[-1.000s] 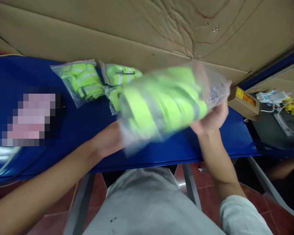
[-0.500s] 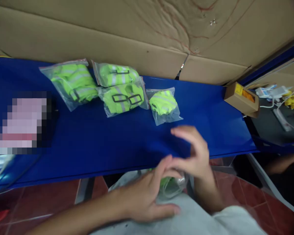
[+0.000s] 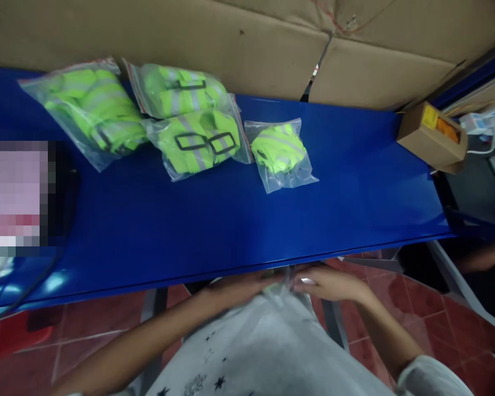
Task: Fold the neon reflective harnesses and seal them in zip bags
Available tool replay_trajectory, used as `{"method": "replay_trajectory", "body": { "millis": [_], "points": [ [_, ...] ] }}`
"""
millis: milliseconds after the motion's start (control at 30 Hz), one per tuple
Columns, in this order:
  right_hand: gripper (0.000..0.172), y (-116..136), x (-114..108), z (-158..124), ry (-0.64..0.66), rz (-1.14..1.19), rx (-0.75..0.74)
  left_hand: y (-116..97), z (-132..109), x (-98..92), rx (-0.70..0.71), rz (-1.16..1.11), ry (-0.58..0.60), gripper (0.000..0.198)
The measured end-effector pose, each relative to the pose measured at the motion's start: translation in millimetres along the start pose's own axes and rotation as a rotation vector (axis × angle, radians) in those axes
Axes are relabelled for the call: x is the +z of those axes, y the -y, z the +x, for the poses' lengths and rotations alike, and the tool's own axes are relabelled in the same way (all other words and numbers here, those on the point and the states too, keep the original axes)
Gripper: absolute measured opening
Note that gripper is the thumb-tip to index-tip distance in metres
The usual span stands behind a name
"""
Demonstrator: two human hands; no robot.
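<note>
Both my hands are down at my lap, just below the front edge of the blue table (image 3: 231,220). My left hand (image 3: 235,286) and my right hand (image 3: 328,283) meet on a clear plastic bag (image 3: 281,286) that lies against my grey shirt; their fingers pinch its top edge. What the bag holds is hidden. On the table's far side lie several clear bags of folded neon-yellow reflective vests: a large one (image 3: 88,113) at the left, two overlapping ones (image 3: 198,140) in the middle, a small one (image 3: 280,151) to their right.
A brown cardboard wall (image 3: 247,44) runs along the table's back. A small cardboard box (image 3: 433,135) sits at the table's right end. A blurred-out patch (image 3: 14,195) and cables lie at the left. Another person's arm (image 3: 482,256) shows at the right, over red floor tiles.
A second ago both hands held a large bagged vest above the table. They have dropped to my lap with a bag, and the bags on the table came into full view.
</note>
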State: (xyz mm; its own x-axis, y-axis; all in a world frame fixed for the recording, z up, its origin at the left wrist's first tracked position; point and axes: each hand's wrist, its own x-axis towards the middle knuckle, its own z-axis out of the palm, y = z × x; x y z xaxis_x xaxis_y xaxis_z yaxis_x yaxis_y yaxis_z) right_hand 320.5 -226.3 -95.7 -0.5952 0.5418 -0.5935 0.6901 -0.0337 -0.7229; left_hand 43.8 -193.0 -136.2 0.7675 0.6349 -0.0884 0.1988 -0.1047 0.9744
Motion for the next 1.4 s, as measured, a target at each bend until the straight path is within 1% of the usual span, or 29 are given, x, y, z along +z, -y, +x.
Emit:
{"method": "replay_trajectory", "body": {
  "millis": [100,133,167,200,267,333,400,467,533,633,667,733,800,833,867,900,933,1000,1033,1067,1133,1167,1233,1300,1333,1400],
  "points": [
    [0.027,19.8,-8.0,-7.6,0.034,0.038,-0.126,-14.8,-17.9,-2.8,0.081,0.287,0.228,0.077],
    [0.028,27.6,-12.5,-10.8,0.029,0.045,-0.152,-21.2,-21.9,-5.7,0.098,0.375,0.275,0.086],
    [0.030,35.2,-17.1,-14.0,0.022,0.054,-0.183,-28.3,-24.8,-9.8,0.110,0.431,0.298,0.091],
    [0.031,42.0,-21.6,-17.0,0.017,0.068,-0.220,-36.1,-26.8,-14.8,0.120,0.439,0.295,0.091],
    [0.030,53.5,-30.3,-22.0,-0.003,0.110,-0.310,-53.0,-28.3,-26.9,0.158,0.359,0.251,0.084],
    [0.025,62.4,-39.3,-25.3,-0.039,0.171,-0.403,-70.5,-27.8,-39.5,0.194,0.204,0.199,0.071],
    [0.020,69.7,-48.8,-26.7,-0.072,0.237,-0.495,-86.7,-25.8,-51.1,0.189,0.054,0.167,0.059],
    [0.017,76.0,-58.2,-26.1,-0.117,0.283,-0.565,-100.2,-22.3,-61.5,0.156,-0.046,0.143,0.053],
    [0.014,81.3,-66.2,-22.8,-0.183,0.304,-0.605,-111.1,-16.9,-71.7,0.132,-0.107,0.112,0.049],
    [0.008,88.5,-75.7,-10.9,-0.344,0.345,-0.617,-124.5,-5.0,-88.4,0.169,-0.160,0.040,0.047],
    [0.012,91.2,-78.8,-5.1,-0.412,0.363,-0.622,-128.5,-0.1,-94.5,0.197,-0.159,0.011,0.046],
    [0.031,97.1,-86.4,8.6,-0.546,0.389,-0.657,-135.1,10.5,-107.1,0.253,-0.129,-0.067,0.042],
    [0.051,103.0,-96.4,23.6,-0.664,0.367,-0.714,-137.8,21.3,-119.3,0.278,-0.080,-0.157,0.037],
    [0.059,105.2,-101.9,31.2,-0.718,0.337,-0.739,-136.9,26.5,-124.9,0.284,-0.058,-0.198,0.036],
    [0.063,106.7,-107.3,38.5,-0.770,0.298,-0.757,-134.5,31.4,-130.0,0.285,-0.038,-0.229,0.036],
    [0.062,107.2,-112.3,45.5,-0.822,0.262,-0.765,-130.5,35.9,-134.5,0.286,-0.027,-0.246,0.039],
    [0.056,107.0,-116.7,52.1,-0.872,0.241,-0.764,-125.2,40.0,-138.3,0.298,-0.029,-0.255,0.045],
    [0.038,105.0,-123.0,63.4,-0.935,0.258,-0.743,-113.3,46.2,-143.7,0.337,-0.073,-0.280,0.058],
    [0.033,103.9,-124.9,68.0,-0.933,0.287,-0.724,-107.7,48.2,-145.4,0.348,-0.092,-0.303,0.059],
    [0.033,103.1,-126.3,71.5,-0.906,0.322,-0.709,-103.2,49.4,-146.5,0.350,-0.098,-0.338,0.055],
    [0.040,103.4,-128.2,75.4,-0.827,0.379,-0.711,-98.0,49.7,-147.6,0.326,-0.066,-0.439,0.039],
    [0.042,104.5,-129.1,75.6,-0.807,0.398,-0.719,-97.5,48.9,-147.8,0.304,-0.041,-0.482,0.035],
    [0.038,108.8,-131.9,73.0,-0.846,0.420,-0.716,-99.4,46.4,-147.8,0.266,-0.022,-0.545,0.032],
    [0.030,114.9,-136.5,67.6,-0.907,0.416,-0.680,-103.8,44.3,-147.6,0.215,-0.034,-0.570,0.031],
    [0.026,118.3,-139.4,64.6,-0.907,0.397,-0.669,-106.3,43.9,-147.6,0.185,-0.037,-0.579,0.030],
    [0.023,125.2,-145.0,60.2,-0.822,0.327,-0.672,-110.6,44.7,-147.5,0.128,-0.025,-0.641,0.027]
  ]
}}
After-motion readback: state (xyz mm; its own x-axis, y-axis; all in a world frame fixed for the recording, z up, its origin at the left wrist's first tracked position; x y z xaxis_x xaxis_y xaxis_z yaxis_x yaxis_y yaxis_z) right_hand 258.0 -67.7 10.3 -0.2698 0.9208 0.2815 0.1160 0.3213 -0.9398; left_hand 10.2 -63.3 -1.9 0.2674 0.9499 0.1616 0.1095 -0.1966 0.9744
